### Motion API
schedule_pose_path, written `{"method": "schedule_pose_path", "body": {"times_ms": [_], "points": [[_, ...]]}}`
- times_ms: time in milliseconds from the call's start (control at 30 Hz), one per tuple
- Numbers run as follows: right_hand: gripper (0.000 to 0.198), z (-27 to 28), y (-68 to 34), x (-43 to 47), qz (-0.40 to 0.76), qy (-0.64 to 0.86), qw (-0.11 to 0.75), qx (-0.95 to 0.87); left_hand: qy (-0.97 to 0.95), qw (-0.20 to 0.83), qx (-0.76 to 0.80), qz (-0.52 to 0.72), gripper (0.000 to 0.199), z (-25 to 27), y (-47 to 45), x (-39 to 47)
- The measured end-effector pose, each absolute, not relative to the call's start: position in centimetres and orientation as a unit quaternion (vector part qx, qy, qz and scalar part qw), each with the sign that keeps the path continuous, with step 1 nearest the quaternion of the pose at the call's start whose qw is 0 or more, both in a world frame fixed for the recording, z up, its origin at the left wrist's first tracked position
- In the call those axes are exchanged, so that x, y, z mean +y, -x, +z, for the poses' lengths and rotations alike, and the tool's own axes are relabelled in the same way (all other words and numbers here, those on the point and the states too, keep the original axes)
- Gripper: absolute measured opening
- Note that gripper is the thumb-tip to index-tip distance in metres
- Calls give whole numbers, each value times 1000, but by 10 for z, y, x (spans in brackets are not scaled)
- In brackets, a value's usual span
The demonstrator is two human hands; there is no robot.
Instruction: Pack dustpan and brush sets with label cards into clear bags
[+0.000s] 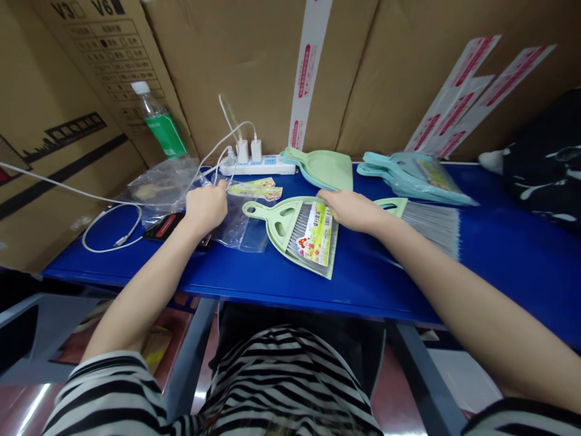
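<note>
Striped shirt of the person is nearest, and both bare arms reach over the blue worktop. Approx. in the middle lies the green set: pan w/ grey-bristled brush on it, loop of the handle to the left, printed label on the bristles.

Both hands are apart from each other. Right hand has its fingertips at the far right edge of the set, touching it; whether it grips, I can't tell. Left hand is curled over the clear bag, left of the set; I can't tell if it holds sth.

Under the right forearm, partly hidden, is a 2nd brush, w/ grey bristles pointing right. Farther back are a green pan and, to its right, a blue set in clear wrap.

Far left of the middle is a power strip w/ white plugs, incl. cables. Two colourful cards lie just near of it. Bottle w/ green label stands tilted at the far left, near the cardboard.
</note>
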State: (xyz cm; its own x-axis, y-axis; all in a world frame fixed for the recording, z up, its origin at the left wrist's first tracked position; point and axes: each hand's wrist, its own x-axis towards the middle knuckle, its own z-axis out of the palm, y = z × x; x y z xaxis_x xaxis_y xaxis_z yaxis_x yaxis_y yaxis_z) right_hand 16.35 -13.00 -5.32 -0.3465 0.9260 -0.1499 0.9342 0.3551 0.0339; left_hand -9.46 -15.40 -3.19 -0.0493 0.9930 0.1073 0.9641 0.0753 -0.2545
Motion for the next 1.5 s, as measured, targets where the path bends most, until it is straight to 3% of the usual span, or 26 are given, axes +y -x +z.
{"method": "schedule_pose_path", "body": {"times_ms": [1500], "points": [[29,-53,-165,-128,-35,-563,59,823,675,119,-726,63,44,-31,95,-153]]}}
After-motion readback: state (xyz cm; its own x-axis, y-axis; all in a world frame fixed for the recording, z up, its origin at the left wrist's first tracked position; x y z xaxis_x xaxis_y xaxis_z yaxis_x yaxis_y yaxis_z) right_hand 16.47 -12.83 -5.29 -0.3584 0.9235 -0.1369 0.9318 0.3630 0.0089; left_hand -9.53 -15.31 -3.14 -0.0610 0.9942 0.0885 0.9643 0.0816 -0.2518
